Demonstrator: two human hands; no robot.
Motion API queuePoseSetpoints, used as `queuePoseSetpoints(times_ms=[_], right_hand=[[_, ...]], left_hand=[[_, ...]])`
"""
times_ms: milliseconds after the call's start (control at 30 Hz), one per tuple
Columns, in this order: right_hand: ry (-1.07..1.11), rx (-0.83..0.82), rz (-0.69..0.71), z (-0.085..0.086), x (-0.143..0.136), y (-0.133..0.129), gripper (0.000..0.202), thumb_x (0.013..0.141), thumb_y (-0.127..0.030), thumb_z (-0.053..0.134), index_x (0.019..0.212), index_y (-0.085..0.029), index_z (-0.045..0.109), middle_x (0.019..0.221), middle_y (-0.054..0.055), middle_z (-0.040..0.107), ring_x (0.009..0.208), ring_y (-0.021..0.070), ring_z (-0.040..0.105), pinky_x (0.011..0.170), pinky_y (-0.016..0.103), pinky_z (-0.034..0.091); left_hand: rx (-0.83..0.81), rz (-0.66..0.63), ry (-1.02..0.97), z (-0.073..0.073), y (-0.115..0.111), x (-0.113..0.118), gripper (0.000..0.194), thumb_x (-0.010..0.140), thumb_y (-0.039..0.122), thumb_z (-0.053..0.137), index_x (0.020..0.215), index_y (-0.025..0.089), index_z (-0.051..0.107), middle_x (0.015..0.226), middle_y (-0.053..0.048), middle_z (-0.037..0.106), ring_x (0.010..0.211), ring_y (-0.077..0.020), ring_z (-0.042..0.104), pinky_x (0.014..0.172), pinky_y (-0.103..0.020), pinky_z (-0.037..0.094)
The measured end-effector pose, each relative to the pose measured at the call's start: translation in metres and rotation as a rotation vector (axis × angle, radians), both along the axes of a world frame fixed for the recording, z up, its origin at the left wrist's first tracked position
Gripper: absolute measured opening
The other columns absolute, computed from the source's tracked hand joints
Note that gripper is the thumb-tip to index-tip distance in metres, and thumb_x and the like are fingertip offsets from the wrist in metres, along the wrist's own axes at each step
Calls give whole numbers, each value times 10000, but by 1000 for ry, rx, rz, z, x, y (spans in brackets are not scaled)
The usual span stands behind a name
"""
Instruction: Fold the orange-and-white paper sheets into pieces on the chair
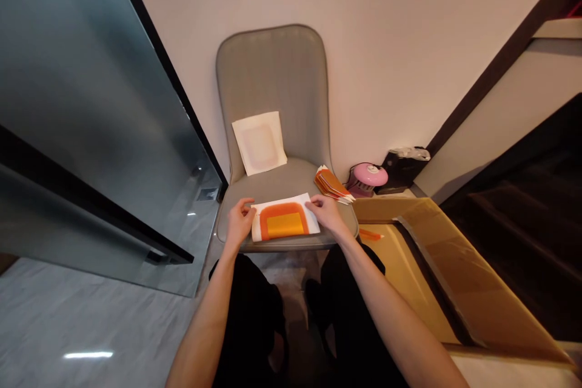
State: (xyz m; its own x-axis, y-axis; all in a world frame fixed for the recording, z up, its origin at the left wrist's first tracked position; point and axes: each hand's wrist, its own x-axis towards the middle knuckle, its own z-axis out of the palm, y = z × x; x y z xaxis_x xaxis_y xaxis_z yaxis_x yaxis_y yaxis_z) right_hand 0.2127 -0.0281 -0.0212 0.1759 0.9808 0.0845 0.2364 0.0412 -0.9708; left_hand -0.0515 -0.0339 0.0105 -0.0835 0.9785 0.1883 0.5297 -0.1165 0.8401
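A white paper with an orange and yellow print (285,221) lies at the front of a grey chair's seat (297,173). My left hand (240,221) is at its left edge, fingers curled, thumb and fingertips at the upper left corner. My right hand (325,211) pinches its upper right edge. A pale sheet with a faint rounded square (260,142) leans on the chair's backrest (273,73). Several folded orange and white papers (333,185) are stacked at the seat's right side, just beyond my right hand.
A large open cardboard box (482,279) stands right of the chair, with a small orange piece (371,234) in it. Behind are a pink round device (369,176) and a black bag (404,167). A frosted glass panel (91,103) rises on the left.
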Motion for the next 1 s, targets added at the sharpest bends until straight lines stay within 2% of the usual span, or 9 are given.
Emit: queuePoseSetpoints(times_ms=[133,233,300,367,433,567,767,867,1000], right_hand=[[-171,-126,-3,0,-11,26,40,666,-224,672,647,-212,639,649,1,689,637,170,634,592,251,440],[-206,-148,-37,-3,-13,40,81,636,-181,694,664,-220,628,624,-14,665,632,171,630,595,253,430],[-226,-152,-71,-7,-14,45,152,629,-161,696,757,-223,642,636,-28,660,650,173,632,623,256,436],[-266,-135,-81,-10,-13,46,250,644,-152,692,881,-222,656,671,-30,669,674,174,635,655,259,441],[-333,-109,-45,-11,-13,45,264,682,-150,677,939,-214,667,717,-17,684,699,174,638,676,260,442],[-418,-83,34,-10,-13,44,190,740,-128,628,885,-210,720,754,7,703,733,174,642,703,257,439],[-481,-73,79,-11,-14,44,222,792,-123,609,860,-238,786,797,19,755,788,187,679,747,261,466],[-514,-77,93,-12,-14,44,215,816,-137,626,868,-247,803,854,29,782,816,197,699,758,266,480],[-557,-98,91,-12,-16,43,209,835,-146,644,889,-252,815,913,44,798,855,214,722,772,274,495]], left_hand=[[-84,43,220,0,21,-7,353,791,165,554,1122,140,675,609,16,616,612,-169,569,631,-267,411],[-114,67,312,3,28,-3,353,800,137,565,1133,143,679,641,3,629,645,-185,581,674,-282,419],[-114,65,357,5,30,1,339,805,115,562,1117,156,687,655,0,632,660,-188,585,700,-284,423],[-107,34,389,6,30,4,317,818,98,543,1080,176,704,654,2,628,666,-186,583,719,-281,425],[-107,-8,413,7,29,5,283,838,98,524,1007,191,730,634,1,617,661,-185,579,733,-281,427],[-91,-66,431,5,28,4,281,861,102,503,884,190,769,645,-25,650,674,-192,595,761,-291,436],[-46,-104,426,-1,29,1,299,861,86,512,888,189,792,826,-79,759,818,-227,671,839,-315,464],[-29,-134,457,-3,30,1,306,879,88,506,903,191,793,924,-92,780,897,-234,691,875,-319,475],[-29,-155,496,-3,30,1,321,889,76,498,923,181,800,951,-105,785,907,-243,701,890,-336,490]])
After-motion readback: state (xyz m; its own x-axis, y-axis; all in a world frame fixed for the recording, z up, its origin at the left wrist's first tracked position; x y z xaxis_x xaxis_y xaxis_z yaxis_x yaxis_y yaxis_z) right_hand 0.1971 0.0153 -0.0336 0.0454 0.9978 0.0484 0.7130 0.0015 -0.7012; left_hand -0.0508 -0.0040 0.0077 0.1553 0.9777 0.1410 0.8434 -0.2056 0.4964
